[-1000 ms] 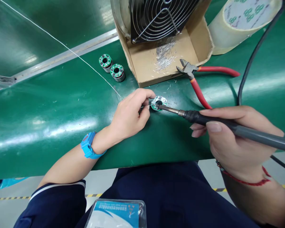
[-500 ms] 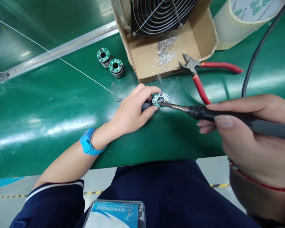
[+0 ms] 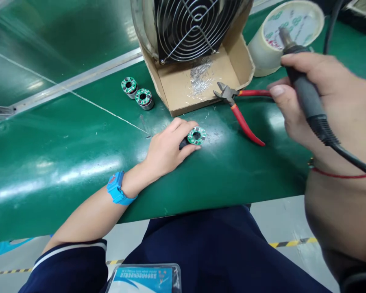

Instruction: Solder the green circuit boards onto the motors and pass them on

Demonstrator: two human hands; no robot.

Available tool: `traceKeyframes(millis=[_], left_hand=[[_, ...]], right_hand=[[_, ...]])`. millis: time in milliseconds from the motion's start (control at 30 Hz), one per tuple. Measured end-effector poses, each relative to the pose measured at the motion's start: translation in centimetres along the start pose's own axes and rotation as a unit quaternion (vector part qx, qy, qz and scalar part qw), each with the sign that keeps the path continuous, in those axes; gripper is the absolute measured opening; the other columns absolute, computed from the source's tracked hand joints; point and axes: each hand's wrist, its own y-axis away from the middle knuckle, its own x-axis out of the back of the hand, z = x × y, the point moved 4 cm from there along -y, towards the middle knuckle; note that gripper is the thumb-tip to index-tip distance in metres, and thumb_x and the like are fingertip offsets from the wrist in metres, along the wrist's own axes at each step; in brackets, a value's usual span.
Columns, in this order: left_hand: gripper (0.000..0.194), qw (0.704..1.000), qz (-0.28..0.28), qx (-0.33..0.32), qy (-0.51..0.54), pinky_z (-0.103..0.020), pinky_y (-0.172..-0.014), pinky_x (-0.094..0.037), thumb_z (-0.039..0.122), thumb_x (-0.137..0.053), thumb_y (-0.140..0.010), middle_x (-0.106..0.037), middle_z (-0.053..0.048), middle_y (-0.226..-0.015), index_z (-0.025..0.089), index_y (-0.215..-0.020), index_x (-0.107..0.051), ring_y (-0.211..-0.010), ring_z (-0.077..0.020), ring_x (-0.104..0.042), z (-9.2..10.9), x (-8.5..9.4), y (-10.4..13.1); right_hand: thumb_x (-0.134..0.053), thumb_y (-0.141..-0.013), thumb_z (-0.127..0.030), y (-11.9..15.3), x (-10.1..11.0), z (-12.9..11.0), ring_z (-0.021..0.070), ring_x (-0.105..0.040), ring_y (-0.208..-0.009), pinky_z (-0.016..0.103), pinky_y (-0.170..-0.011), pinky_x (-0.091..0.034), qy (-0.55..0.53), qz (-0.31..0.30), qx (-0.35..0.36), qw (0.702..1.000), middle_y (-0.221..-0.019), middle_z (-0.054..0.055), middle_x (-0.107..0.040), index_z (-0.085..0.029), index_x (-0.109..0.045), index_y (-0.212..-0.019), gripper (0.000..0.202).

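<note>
My left hand [image 3: 171, 144] rests on the green bench, its fingers closed around a small round motor part with a ring-shaped green circuit board [image 3: 197, 136] on top. A dark piece shows under the palm beside that part; most of it is hidden. Up at the right, my right hand [image 3: 320, 93] grips a soldering iron [image 3: 306, 91] by its dark handle. The iron's metal end points up and away, in front of the tape roll and apart from the board. Two similar motor parts with green ring boards, a left one [image 3: 129, 86] and a right one [image 3: 144, 99], stand upright farther back.
Red-handled cutters [image 3: 244, 124] lie splayed between my hands. Behind them, a cardboard box [image 3: 177, 87] holds a fan [image 3: 197, 28] and many cut wire bits [image 3: 200, 79]. A wide tape roll [image 3: 259, 55] stands at the back right. Thin solder wire [image 3: 100, 108] stretches across the left side.
My right hand has lifted the soldering iron off the circuit board and swung it up to the right. My left hand keeps its hold on the motor part. The view has shifted somewhat.
</note>
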Motion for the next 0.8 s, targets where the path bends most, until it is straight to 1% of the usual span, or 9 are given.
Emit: traceKeyframes(millis=[100,167,200,333,400,500,633,700,800], left_hand=[[0.04,0.994,0.025,-0.054,0.093,-0.033,-0.093,-0.053,0.019,-0.07,-0.087,-0.067,-0.007,-0.121,0.022,-0.126,-0.062,-0.109,-0.0208,-0.064,0.3,0.4,0.3],[0.043,0.987,0.044,-0.081,0.134,-0.034,-0.093,-0.053,0.02,-0.072,-0.086,-0.068,-0.006,-0.124,0.025,-0.128,-0.062,-0.109,-0.0202,-0.065,0.5,0.8,0.5],[0.045,0.984,0.052,-0.091,0.144,-0.034,-0.094,-0.053,0.02,-0.073,-0.086,-0.068,-0.006,-0.124,0.026,-0.129,-0.062,-0.11,-0.0201,-0.064,0.6,0.9,0.6],[0.048,0.978,0.072,-0.114,0.157,-0.038,-0.097,-0.053,0.02,-0.073,-0.085,-0.069,-0.005,-0.125,0.029,-0.131,-0.062,-0.113,-0.0213,-0.064,0.8,1.3,1.0],[0.048,0.978,0.074,-0.116,0.157,-0.041,-0.099,-0.052,0.021,-0.071,-0.086,-0.069,-0.005,-0.125,0.03,-0.132,-0.061,-0.115,-0.0221,-0.064,0.8,1.3,1.1],[0.047,0.978,0.075,-0.117,0.155,-0.043,-0.101,-0.052,0.022,-0.07,-0.087,-0.069,-0.004,-0.127,0.032,-0.132,-0.061,-0.118,-0.0228,-0.063,0.7,1.4,1.2],[0.048,0.977,0.065,-0.097,0.179,-0.045,-0.105,-0.05,0.021,-0.069,-0.088,-0.064,-0.005,-0.135,0.032,-0.134,-0.058,-0.126,-0.0242,-0.06,0.7,1.3,1.2],[0.048,0.977,0.063,-0.084,0.185,-0.043,-0.102,-0.052,0.022,-0.069,-0.088,-0.064,-0.006,-0.135,0.031,-0.133,-0.058,-0.124,-0.0241,-0.062,0.7,1.3,1.2],[0.043,0.981,0.071,-0.074,0.163,-0.036,-0.09,-0.056,0.027,-0.072,-0.087,-0.068,-0.007,-0.125,0.026,-0.129,-0.061,-0.11,-0.0215,-0.066,0.8,1.4,1.2]], right_hand=[[-0.047,-0.1,-0.032,-0.2,-0.1,0.2,0.0169,-0.074,-0.096,0.034,-0.09,-0.054,0.004,0.03,0.02,0.999,-0.109,0.01,-0.075,-0.019,-0.061,-0.13,0.036],[-0.05,-0.099,-0.032,0.4,-0.7,0.3,0.0189,-0.073,-0.101,0.035,-0.092,-0.055,-0.003,0.031,0.04,0.999,-0.113,0.013,-0.073,-0.016,-0.059,-0.13,0.036],[-0.057,-0.095,-0.037,0.8,-1.1,0.4,0.0235,-0.07,-0.11,0.04,-0.096,-0.054,0.004,0.025,0.058,0.998,-0.12,0.017,-0.07,-0.014,-0.056,-0.131,0.043],[-0.081,-0.067,-0.06,1.8,-2.9,1.1,0.0423,-0.048,-0.137,0.057,-0.108,-0.045,0.066,-0.007,0.12,0.991,-0.148,0.034,-0.044,-0.006,-0.041,-0.14,0.1],[-0.083,-0.065,-0.06,1.7,-3.7,1.5,0.0433,-0.046,-0.139,0.06,-0.11,-0.041,0.089,-0.031,0.104,0.99,-0.151,0.034,-0.039,-0.007,-0.038,-0.142,0.104],[-0.08,-0.07,-0.054,1.3,-4.3,1.8,0.0428,-0.05,-0.134,0.062,-0.109,-0.039,0.103,-0.07,0.053,0.991,-0.146,0.029,-0.048,-0.009,-0.04,-0.142,0.094],[-0.067,-0.08,-0.032,1.2,-4.0,2.0,0.0335,-0.063,-0.105,0.051,-0.089,-0.048,0.134,-0.076,0.01,0.988,-0.118,0.019,-0.067,-0.014,-0.056,-0.125,0.05],[-0.065,-0.078,-0.026,1.7,-3.5,1.5,0.0267,-0.063,-0.09,0.041,-0.076,-0.049,0.128,-0.058,0.042,0.989,-0.1,0.012,-0.07,-0.019,-0.059,-0.112,0.035],[-0.065,-0.077,-0.023,2.8,-2.5,-0.1,0.0214,-0.06,-0.076,0.033,-0.063,-0.047,0.107,-0.03,0.123,0.986,-0.081,0.006,-0.067,-0.023,-0.057,-0.105,0.029]])
